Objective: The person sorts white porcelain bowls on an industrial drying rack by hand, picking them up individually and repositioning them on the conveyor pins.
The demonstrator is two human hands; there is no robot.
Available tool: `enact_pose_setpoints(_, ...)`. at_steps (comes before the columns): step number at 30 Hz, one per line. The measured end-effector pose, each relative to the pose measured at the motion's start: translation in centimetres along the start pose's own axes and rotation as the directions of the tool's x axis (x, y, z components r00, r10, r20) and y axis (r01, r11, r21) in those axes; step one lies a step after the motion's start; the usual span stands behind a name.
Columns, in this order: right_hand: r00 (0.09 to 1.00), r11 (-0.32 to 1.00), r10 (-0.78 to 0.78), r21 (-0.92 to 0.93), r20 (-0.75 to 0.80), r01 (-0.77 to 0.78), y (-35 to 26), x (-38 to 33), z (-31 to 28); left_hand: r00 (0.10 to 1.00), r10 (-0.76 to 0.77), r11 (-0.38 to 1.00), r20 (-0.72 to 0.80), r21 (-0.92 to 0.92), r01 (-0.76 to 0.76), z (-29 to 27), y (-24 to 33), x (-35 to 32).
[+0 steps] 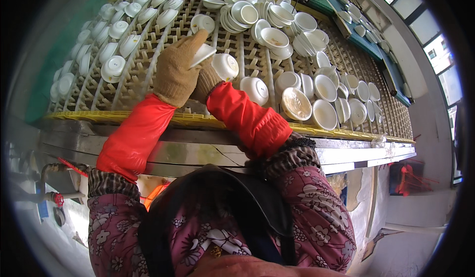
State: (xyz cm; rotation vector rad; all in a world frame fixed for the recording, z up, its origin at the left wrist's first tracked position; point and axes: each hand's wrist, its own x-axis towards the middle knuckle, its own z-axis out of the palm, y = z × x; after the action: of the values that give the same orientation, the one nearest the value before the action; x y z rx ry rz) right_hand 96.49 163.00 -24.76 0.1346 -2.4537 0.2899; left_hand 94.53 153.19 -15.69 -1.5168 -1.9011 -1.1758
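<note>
Both forearms, in red sleeve covers, extend forward and converge. Left hand [176,71], in a tan knit glove, has fingers curled closed; right hand [205,83], likewise gloved, lies partly hidden behind it.

Tan knitted gloves cover the left hand [175,71] and right hand [205,81]; red sleeve guards, checked cuffs, floral maroon jacket, dark apron

Bare rack [148,86] slats lie open just left of the left hand [175,71] and along the near yellow edge [89,115] — passage exists there. Bowl rows [114,32] close the far left. Right of the right hand [205,81], upturned bowls [302,101] and a stacked pile [257,15] stand close together — little room between them
</note>
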Motion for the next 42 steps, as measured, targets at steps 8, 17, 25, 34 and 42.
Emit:
enact_pose_setpoints(8, 0.866, 0.721, 0.146, 0.548, 0.479, -0.424, -0.6, -0.2, -3.1, 0.880, -0.458, 0.881, 0.123, 0.196, 0.431, -2.4, -5.2, -0.5)
enact_pose_setpoints(17, 0.935, 0.779, 0.082, 0.563, 0.345, -0.276, 1.3, -2.0, -2.2, 0.845, -0.096, 0.935, 0.525, 0.338, -0.104, -2.1, -8.4, -1.4)
enact_pose_setpoints(25, 0.930, 0.606, 0.064, 0.727, 0.361, -0.324, 4.4, -4.3, -2.2, 0.813, -0.435, 0.893, 0.388, 0.071, 0.444, 1.1, -3.0, -0.4)
enact_pose_setpoints(34, 0.966, 0.982, 0.134, 0.105, 0.220, -0.159, 7.6, -5.9, -3.1, 0.907, -0.355, 0.917, 0.225, -0.105, 0.385, 5.5, 0.8, 0.1)
enact_pose_setpoints(42, 0.615, -0.268, 0.418, 0.737, 0.669, -0.620, 9.6, -7.4, -11.9, 0.792, -0.610, 0.788, -0.008, 0.096, 0.608, -0.4, -6.9, 2.1)
